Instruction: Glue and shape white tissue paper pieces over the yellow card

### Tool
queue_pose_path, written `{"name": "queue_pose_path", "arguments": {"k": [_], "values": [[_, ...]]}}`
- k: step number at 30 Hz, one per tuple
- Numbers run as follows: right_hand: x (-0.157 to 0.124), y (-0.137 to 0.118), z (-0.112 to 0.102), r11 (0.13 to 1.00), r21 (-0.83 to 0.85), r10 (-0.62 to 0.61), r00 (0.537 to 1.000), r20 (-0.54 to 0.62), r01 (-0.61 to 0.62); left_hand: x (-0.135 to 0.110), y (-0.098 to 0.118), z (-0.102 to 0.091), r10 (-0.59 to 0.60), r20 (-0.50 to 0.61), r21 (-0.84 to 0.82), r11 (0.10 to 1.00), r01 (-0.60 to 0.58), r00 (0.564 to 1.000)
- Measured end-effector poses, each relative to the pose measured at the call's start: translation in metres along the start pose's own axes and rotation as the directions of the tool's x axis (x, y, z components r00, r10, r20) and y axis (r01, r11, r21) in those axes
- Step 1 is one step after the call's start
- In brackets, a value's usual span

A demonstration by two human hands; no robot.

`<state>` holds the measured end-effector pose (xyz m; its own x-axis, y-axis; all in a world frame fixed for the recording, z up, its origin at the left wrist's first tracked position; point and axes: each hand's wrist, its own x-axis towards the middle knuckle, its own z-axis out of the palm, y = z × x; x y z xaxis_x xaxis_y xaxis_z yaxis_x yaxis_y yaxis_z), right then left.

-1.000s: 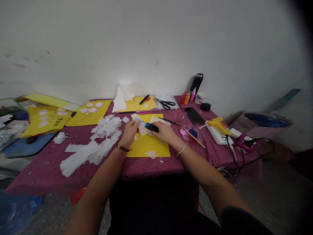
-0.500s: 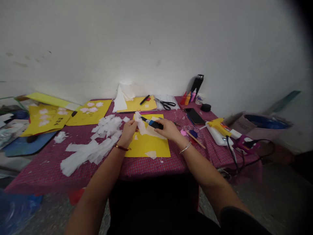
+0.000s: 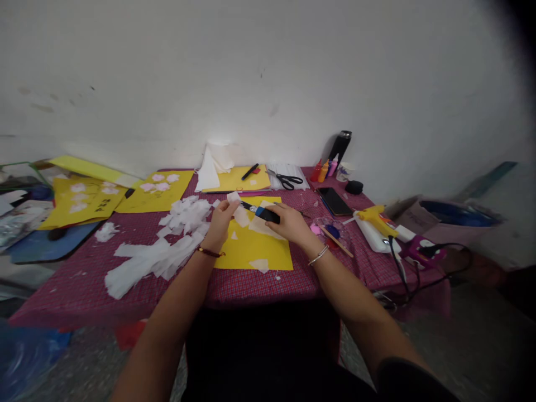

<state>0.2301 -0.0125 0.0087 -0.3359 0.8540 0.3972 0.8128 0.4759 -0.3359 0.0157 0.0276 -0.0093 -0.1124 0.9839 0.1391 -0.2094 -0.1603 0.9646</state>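
My left hand (image 3: 220, 222) pinches a small piece of white tissue paper (image 3: 233, 197) between thumb and fingertips. In my right hand (image 3: 292, 221) is a blue-and-black utility knife (image 3: 267, 214), its dark tip pointing left toward the pinched paper. Both hands are over a yellow sheet (image 3: 251, 252) on the table. Below the tip, another white paper piece (image 3: 241, 217) lies on the sheet, and a small triangular scrap (image 3: 259, 264) rests at its front edge. Left of my left hand is a heap of cut white tissue pieces (image 3: 184, 215).
White tissue strips (image 3: 142, 262) and yellow cards with pink flowers (image 3: 161, 181) lie left. Behind are black scissors (image 3: 288, 181). At right are small paint bottles (image 3: 322, 171), a flask (image 3: 340, 146), a phone (image 3: 334, 201) and a yellow glue gun (image 3: 378, 221) with cables.
The longer white paper at my left fingers now shows as a small piece in them and another on the sheet. My right hand keeps hold of the utility knife, nearly unmoved.
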Motion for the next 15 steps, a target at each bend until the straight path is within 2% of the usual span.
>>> {"name": "queue_pose_path", "arguments": {"k": [3, 7, 15], "values": [[-0.0009, -0.0022, 0.0003, 0.999, -0.034, -0.002, 1.000, 0.010, 0.002, -0.0009, 0.0028, -0.0018, 0.057, -0.100, 0.166, 0.985, -0.040, 0.993], [-0.0011, -0.0050, 0.0004, 0.998, -0.058, -0.003, 1.000, 0.027, 0.005, -0.0040, 0.0049, -0.0025, 0.176, -0.096, 0.352, 0.927, -0.132, 0.980], [-0.0014, -0.0064, 0.0005, 0.996, -0.086, 0.001, 0.999, 0.034, 0.002, -0.0015, 0.0017, -0.0052, 0.202, -0.090, 0.356, 0.921, -0.158, 0.975]]}}
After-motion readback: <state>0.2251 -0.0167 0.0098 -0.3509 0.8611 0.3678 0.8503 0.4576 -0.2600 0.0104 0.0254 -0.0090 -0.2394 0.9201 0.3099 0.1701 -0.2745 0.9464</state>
